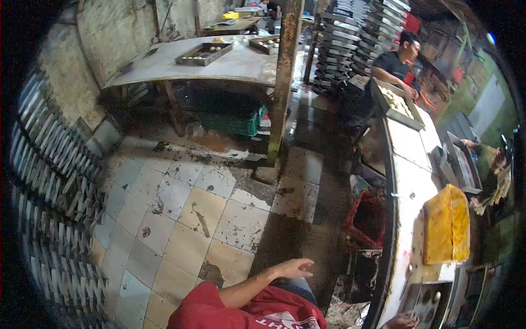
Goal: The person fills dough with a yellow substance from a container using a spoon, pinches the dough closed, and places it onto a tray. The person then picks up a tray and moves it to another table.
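Hands sit well apart at the bottom of the view. The left hand hangs over the stained tiled floor, fingers spread loose and gripping nothing, its forearm running out of a red sleeve. The right hand, cut by the frame edge, lies on the white table just beside a dark tray of round dough pieces; its grip cannot be told.

Stained, cracked pale floor tiles run to a rough concrete wall. A rusty metal post stands before a worn grey counter. Stacked metal trays line the left side, and a long white counter runs along the right.
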A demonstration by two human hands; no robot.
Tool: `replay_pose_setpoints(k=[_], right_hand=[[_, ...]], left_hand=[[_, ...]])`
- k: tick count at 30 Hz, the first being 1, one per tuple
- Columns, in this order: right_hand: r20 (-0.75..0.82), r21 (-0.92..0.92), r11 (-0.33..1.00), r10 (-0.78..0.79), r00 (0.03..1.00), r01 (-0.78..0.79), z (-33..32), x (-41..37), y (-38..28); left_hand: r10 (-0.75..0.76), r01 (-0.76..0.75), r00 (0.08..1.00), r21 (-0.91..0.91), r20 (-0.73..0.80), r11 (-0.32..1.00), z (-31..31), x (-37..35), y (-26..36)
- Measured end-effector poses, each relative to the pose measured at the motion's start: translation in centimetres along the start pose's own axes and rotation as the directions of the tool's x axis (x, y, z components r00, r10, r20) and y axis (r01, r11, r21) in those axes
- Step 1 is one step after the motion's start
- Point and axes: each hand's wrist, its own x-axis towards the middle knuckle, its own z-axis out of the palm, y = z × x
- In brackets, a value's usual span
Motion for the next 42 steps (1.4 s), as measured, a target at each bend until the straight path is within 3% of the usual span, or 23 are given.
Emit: replay_pose_setpoints(k=[3, 6, 8, 10, 12, 15, 18, 21, 24, 26, 28, 30, 32, 34, 35, 38, 39, 41, 42], right_hand=[[-0.136, 0.221, 0.975, 0.049, 0.989, -0.018, -0.1, 1.5, -11.1], [0.136, 0.602, 0.783, 0.092, 0.986, -0.156, 2.8, 1.1, -21.6], [0.327, 0.628, 0.760, -0.062, 0.943, -0.168, 2.8, 1.1, -28.6], [0.673, 0.662, 0.398, 0.058, 0.738, -0.635, -0.3, 5.5, -37.1], [0.461, 0.784, 0.508, -0.094, 0.882, -0.356, -1.5, 8.2, -42.6], [0.535, 0.830, 0.341, -0.264, 0.802, -0.442, -1.9, 9.0, -49.8], [0.602, 0.788, 0.156, -0.401, 0.691, -0.596, -2.4, 9.9, -55.7], [0.529, 0.837, 0.161, -0.486, 0.696, -0.523, -1.9, 10.8, -60.3], [0.492, 0.862, 0.173, -0.515, 0.702, -0.477, -2.1, 11.7, -64.8], [0.574, 0.792, 0.166, -0.530, 0.624, -0.588, -2.6, 12.1, -67.2], [0.584, 0.765, 0.111, -0.532, 0.613, -0.634, -3.9, 12.8, -70.1], [0.560, 0.806, 0.166, -0.522, 0.643, -0.568, -4.7, 12.2, -72.1], [0.587, 0.760, 0.150, -0.575, 0.569, -0.632, -6.1, 10.9, -75.4], [0.539, 0.716, 0.061, -0.681, 0.495, -0.696, -8.6, 10.0, -79.7], [0.478, 0.741, 0.007, -0.708, 0.520, -0.672, -10.1, 9.6, -82.1], [0.246, 0.824, 0.023, -0.915, 0.321, -0.566, -15.1, 11.7, -88.4], [0.246, 0.823, 0.021, -0.914, 0.323, -0.568, -15.6, 11.3, -90.4], [-0.016, 0.905, -0.139, -0.956, 0.294, -0.403, -15.4, 8.5, -95.0], [0.000, 0.906, -0.129, -0.953, 0.304, -0.403, -15.2, 6.6, -97.4]], left_hand=[[0.011, -0.010, 1.000, 0.072, -0.006, 0.997, -1.3, 2.8, -1.4], [-0.050, 0.048, 0.999, 0.106, 0.011, 0.993, -4.2, 5.6, -1.1], [-0.066, 0.070, 0.997, 0.107, -0.041, 0.992, -6.7, 7.4, -0.7], [-0.154, 0.162, 0.985, 0.113, -0.080, 0.980, -9.6, 9.5, -0.3], [-0.177, 0.191, 0.979, 0.153, -0.098, 0.970, -12.9, 12.0, 1.2], [-0.142, 0.148, 0.975, 0.019, -0.170, 0.989, -18.1, 15.8, 2.8], [-0.068, 0.104, 0.944, 0.094, -0.323, 0.990, -23.4, 18.5, 4.3], [-0.085, -0.048, 0.891, -0.279, -0.446, 0.959, -27.3, 19.3, 3.4], [-0.156, -0.011, 0.854, -0.317, -0.497, 0.948, -30.1, 19.6, -0.2], [-0.256, 0.143, 0.863, -0.275, -0.436, 0.951, -31.4, 20.2, -3.3], [-0.286, 0.260, 0.916, -0.126, -0.283, 0.957, -33.8, 20.2, -1.8], [-0.224, 0.217, 0.947, -0.054, -0.230, 0.975, -36.2, 20.7, -2.3], [-0.103, 0.107, 0.986, 0.029, -0.132, 0.994, -40.0, 20.4, -1.1], [-0.017, 0.010, 0.982, -0.035, -0.188, 0.999, -44.1, 19.7, -1.8], [-0.009, 0.001, 0.962, -0.030, -0.272, 1.000, -46.3, 19.4, -2.6], [-0.077, 0.038, 0.843, -0.083, -0.532, 0.996, -52.2, 16.3, -2.9], [-0.084, -0.001, 0.795, -0.140, -0.601, 0.990, -53.7, 14.9, -3.9], [-0.132, -0.021, 0.712, -0.208, -0.690, 0.978, -56.3, 12.0, -4.9], [-0.168, 0.002, 0.672, -0.226, -0.721, 0.974, -57.6, 10.3, -4.9]])
